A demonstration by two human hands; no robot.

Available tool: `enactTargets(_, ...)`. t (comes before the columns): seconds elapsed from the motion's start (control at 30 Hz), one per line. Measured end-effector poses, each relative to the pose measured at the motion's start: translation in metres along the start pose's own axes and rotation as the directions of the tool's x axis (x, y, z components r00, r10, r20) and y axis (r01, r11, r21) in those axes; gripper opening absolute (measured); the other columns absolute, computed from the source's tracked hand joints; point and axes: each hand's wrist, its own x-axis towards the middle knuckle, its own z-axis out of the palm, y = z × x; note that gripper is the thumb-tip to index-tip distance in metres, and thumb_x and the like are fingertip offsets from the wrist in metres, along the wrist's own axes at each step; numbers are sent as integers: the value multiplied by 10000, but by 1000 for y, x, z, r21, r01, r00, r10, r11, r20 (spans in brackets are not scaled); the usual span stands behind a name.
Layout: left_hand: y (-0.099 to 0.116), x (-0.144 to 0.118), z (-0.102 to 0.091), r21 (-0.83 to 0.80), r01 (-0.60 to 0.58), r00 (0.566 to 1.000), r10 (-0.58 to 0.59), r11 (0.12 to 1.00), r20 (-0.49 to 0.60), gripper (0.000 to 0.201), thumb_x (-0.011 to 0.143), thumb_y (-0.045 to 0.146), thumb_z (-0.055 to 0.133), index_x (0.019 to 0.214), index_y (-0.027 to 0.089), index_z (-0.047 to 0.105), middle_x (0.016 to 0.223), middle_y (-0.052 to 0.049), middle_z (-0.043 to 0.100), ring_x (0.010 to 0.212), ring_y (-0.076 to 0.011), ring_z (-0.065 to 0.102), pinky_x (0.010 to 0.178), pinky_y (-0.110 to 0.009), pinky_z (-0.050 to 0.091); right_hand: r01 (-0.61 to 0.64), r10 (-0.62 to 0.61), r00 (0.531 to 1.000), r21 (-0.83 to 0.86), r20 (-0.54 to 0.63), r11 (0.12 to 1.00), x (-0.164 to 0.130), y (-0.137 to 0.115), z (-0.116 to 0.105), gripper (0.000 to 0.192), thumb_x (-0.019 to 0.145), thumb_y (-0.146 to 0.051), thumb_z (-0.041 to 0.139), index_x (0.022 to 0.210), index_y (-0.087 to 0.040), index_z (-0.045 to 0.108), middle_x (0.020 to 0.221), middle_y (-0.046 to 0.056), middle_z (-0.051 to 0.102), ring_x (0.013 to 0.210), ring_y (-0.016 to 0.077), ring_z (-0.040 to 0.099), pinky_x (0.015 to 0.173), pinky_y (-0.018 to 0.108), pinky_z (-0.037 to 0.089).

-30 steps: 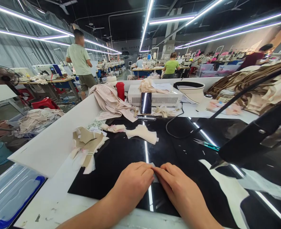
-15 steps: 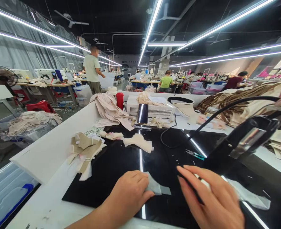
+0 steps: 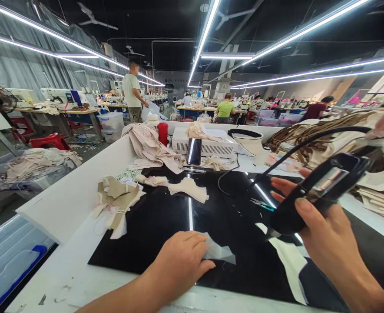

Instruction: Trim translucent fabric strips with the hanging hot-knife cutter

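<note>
My left hand (image 3: 185, 256) rests on the black board (image 3: 166, 261), fingers curled over a thin, translucent pale piece (image 3: 218, 251) whose right end sticks out past the fingertips. My right hand (image 3: 325, 226) is wrapped around a black corded hand tool (image 3: 322, 187) with a shiny metal plate on its side. The tool tilts down to the left, its small metal tip just over a cream fabric strip (image 3: 289, 265) on the board. Teal-handled snips (image 3: 264, 204) lie beside the tool. A cream shaped piece (image 3: 188, 189) lies farther back.
Tied tan and cream pieces (image 3: 118, 200) lie at the left edge of the board. Behind it stand a phone (image 3: 194, 151), a white vented box (image 3: 205, 143) and a red cylinder (image 3: 162, 133). The tool's black cable (image 3: 296, 152) arcs at right. Co-workers are farther off.
My right hand has gone from beside the left hand to the black tool and closed on it. The tool has shifted left. A cream strip shows where that hand was.
</note>
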Motion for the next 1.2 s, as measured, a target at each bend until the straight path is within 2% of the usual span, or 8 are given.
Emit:
enactTargets(0.07,0,0,-1,9,-8,1000,8,1000,13,215,947,331,782,1027,170,665,1196,-58,782,1100,-251,751,965,-405,640,-169,171,985,199,5,965,2,-6,11,562,842,-549,794,1340,-338,640,1051,66,778,888,273,779,747,436,672)
enactTargets(0.1,0,0,-1,16,-14,1000,14,1000,22,209,956,334,771,1025,169,663,1192,-60,782,1100,-251,751,965,-409,640,-194,201,980,264,0,945,2,-9,17,603,800,-537,834,1335,-342,637,1019,39,764,846,240,762,733,410,671)
enactTargets(0.2,1,0,-2,38,-27,999,26,999,43,192,991,347,725,1025,171,658,1190,-67,779,1110,-247,747,964,-406,639,-135,156,987,338,-36,932,-1,-17,36,611,775,-460,881,1320,-347,628,987,-1,717,756,175,693,664,334,648)
enactTargets(0.3,2,0,-3,47,-36,999,34,998,40,184,1017,351,688,1043,172,653,1209,-68,775,1116,-237,745,958,-388,637,-92,113,993,372,-36,924,-9,-24,56,496,812,-409,865,1241,-315,635,964,-10,697,704,162,665,597,312,616)
enactTargets(0.47,2,0,-4,58,-54,998,53,997,18,181,1027,337,671,1073,162,653,1231,-70,772,1125,-237,743,955,-383,633,-85,67,996,500,54,862,-24,-29,92,387,891,-397,801,1193,-303,577,849,-42,668,627,145,630,573,301,572)
enactTargets(0.6,2,0,-2,73,-63,998,62,995,22,188,1032,339,661,1068,155,660,1218,-71,775,1116,-236,742,945,-377,631,-98,59,994,548,88,831,-31,-27,111,402,914,-373,769,1244,-316,546,870,-44,650,638,139,627,582,298,563)
enactTargets(0.97,3,0,1,106,-86,996,86,991,10,240,1071,363,585,1073,138,668,1200,-84,775,1089,-240,740,905,-372,628,-100,60,994,552,91,828,-36,-20,120,400,928,-344,739,1266,-306,528,858,-40,637,655,145,630,597,313,555)
enactTargets(1.2,3,0,2,130,-99,995,101,986,-4,283,1106,362,506,1079,131,669,1186,-79,783,1097,-229,740,913,-363,619,-112,82,993,546,79,830,-35,-22,122,319,932,-335,742,1180,-286,549,852,-41,644,638,138,625,566,294,554)
